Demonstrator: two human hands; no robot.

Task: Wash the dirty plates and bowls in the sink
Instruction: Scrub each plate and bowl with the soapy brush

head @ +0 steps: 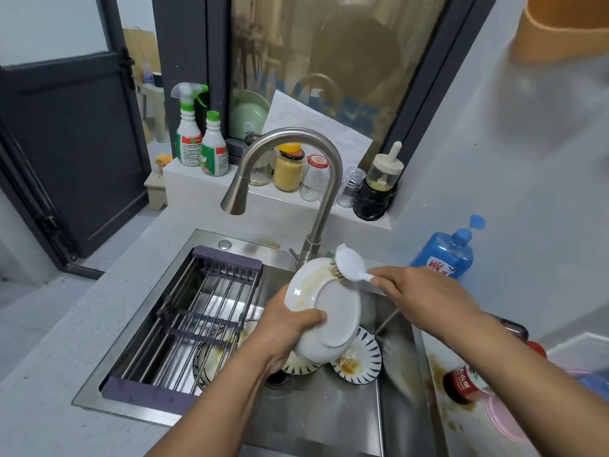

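Plate (329, 311) tilted on edge above sink (316, 410), brush (350, 262) handle pointing right.

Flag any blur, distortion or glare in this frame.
Head view: wide-angle distortion bends the door; the orange object top right is blurred; the plate, brush, left hand and right hand are sharp; the window glass carries murky reflections; light is soft.

Even, cool, soft light; shadows faint. Window glass (329, 61) murky with reflections. Dull sheen on steel sink (313, 423). Wide-angle bowing along door (72, 153) edges. Orange object (560, 28) top right blurred.
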